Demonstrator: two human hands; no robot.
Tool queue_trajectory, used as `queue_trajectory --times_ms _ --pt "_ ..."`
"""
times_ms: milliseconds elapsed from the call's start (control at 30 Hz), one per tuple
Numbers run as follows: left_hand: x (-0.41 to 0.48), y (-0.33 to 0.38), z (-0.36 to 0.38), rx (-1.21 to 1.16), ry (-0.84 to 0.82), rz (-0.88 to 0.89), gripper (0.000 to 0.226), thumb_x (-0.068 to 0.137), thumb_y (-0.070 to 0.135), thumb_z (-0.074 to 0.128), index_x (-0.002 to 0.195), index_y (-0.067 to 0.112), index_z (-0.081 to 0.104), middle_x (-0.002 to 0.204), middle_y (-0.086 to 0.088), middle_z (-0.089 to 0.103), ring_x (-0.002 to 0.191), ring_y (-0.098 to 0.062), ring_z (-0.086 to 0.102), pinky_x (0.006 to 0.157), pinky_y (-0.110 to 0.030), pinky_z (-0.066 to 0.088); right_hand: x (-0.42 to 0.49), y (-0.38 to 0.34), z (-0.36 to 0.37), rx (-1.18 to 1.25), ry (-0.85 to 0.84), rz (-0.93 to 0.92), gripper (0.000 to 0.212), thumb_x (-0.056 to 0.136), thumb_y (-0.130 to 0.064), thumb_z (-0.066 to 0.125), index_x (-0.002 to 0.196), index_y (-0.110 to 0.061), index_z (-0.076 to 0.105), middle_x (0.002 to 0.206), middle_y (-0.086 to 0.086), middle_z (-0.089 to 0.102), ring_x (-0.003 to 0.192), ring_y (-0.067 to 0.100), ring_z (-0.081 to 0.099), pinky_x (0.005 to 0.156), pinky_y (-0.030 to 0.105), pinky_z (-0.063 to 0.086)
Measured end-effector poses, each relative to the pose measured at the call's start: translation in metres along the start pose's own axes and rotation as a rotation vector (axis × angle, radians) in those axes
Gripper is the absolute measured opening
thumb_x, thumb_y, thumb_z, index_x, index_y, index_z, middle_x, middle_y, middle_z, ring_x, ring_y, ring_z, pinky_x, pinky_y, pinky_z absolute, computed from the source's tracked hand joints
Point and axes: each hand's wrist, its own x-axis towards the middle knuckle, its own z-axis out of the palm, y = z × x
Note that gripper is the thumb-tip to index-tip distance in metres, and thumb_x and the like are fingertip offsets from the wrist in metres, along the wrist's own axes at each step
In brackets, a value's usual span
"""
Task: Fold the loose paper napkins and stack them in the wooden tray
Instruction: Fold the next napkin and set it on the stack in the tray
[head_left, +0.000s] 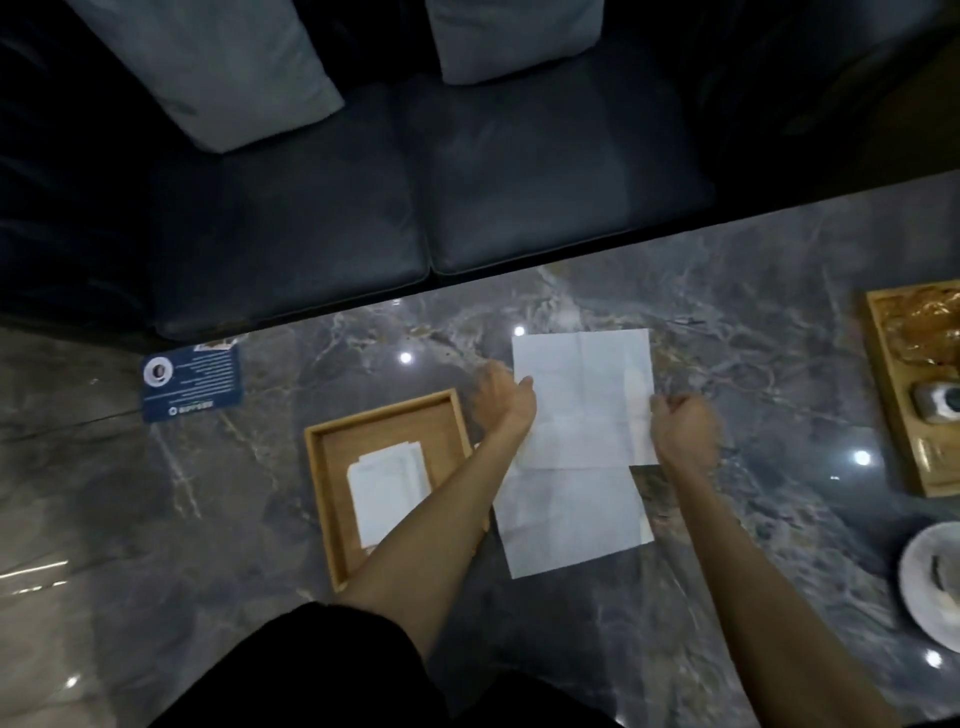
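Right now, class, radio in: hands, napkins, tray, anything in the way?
Left hand and right hand each pinch a side edge of the open napkin. Second napkin lies flat under it. Folded napkins already in wooden tray. Own left forearm overhangs tray.

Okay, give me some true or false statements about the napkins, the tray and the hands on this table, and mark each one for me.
1. The wooden tray already holds folded napkins. True.
2. The left hand and right hand hold opposite edges of one open napkin. True.
3. The wooden tray lies to the right of the open napkin. False: it lies to its left.
4. Only one napkin lies outside the tray. False: a second napkin lies just nearer the person.
5. The blue card sits inside the tray. False: it lies on the table, beyond the tray and to its left.
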Motion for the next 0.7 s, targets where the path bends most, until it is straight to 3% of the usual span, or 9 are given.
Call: queue_trajectory --times_ms 100,167,267,333,467,600,700 --pt "-0.005 0.003 0.022 0.234 0.061 -0.016 0.073 0.096 0.033 0.058 0.151 0.005 0.02 0.151 -0.019 0.039 0.134 -0.04 0.045 0.108 -0.048 0.037 0.009 0.003 0.014 -0.098 -0.026 -0.03 0.038 0.095 -0.03 0.058 0.116 0.001 0.06 0.119 0.022 0.063 0.106 0.041 0.062 0.09 0.048 0.052" --pt "-0.005 0.002 0.029 0.304 0.1 0.019 0.068 0.097 0.028 0.057 0.149 0.002 0.023 0.145 -0.021 0.047 0.13 -0.04 0.049 0.107 -0.048 0.036 0.006 0.001 0.023 -0.13 0.004 -0.063 0.032 0.097 -0.025 0.054 0.117 -0.001 0.061 0.121 0.021 0.062 0.106 0.04 0.061 0.091 0.048 0.051" --pt "0.001 0.002 0.033 0.276 0.106 0.029 0.032 0.097 0.018 0.054 0.127 0.007 0.052 0.127 -0.017 0.062 0.12 -0.037 0.057 0.101 -0.047 0.041 0.003 0.0 0.024 -0.136 -0.002 -0.073 0.031 0.098 -0.021 0.05 0.117 0.0 0.063 0.12 0.021 0.061 0.104 0.038 0.061 0.089 0.046 0.051" --pt "-0.003 0.001 0.028 0.22 0.082 0.058 0.016 0.095 0.012 0.051 0.108 0.009 0.061 0.113 -0.014 0.067 0.108 -0.034 0.062 0.093 -0.044 0.048 -0.002 -0.001 0.016 -0.104 -0.013 -0.076 0.025 0.098 -0.019 0.051 0.109 -0.002 0.065 0.115 0.02 0.062 0.101 0.037 0.062 0.087 0.046 0.051" --pt "-0.019 0.004 0.0 -0.064 0.031 0.216 0.013 0.087 0.005 0.056 0.077 0.014 0.055 0.082 -0.008 0.058 0.079 -0.024 0.058 0.067 -0.035 0.048 -0.02 -0.006 -0.014 0.054 -0.031 -0.153 0.017 0.096 -0.02 0.053 0.099 -0.007 0.064 0.1 0.013 0.068 0.089 0.03 0.064 0.078 0.04 0.052" --pt "-0.049 0.011 -0.057 -0.273 -0.08 0.376 0.009 0.091 0.015 0.057 0.089 0.015 0.049 0.087 -0.002 0.057 0.078 -0.018 0.055 0.063 -0.026 0.046 -0.056 -0.018 -0.052 0.237 -0.135 -0.244 0.01 0.094 -0.023 0.055 0.096 -0.014 0.06 0.092 0.004 0.066 0.083 0.023 0.062 0.069 0.033 0.046" --pt "-0.086 0.018 -0.122 -0.269 -0.062 0.59 0.01 0.095 0.014 0.056 0.103 0.011 0.051 0.097 -0.006 0.061 0.084 -0.017 0.057 0.069 -0.024 0.046 -0.093 -0.031 -0.08 0.309 -0.215 -0.317 0.013 0.092 -0.025 0.058 0.099 -0.014 0.062 0.095 0.005 0.069 0.083 0.022 0.064 0.071 0.035 0.051"
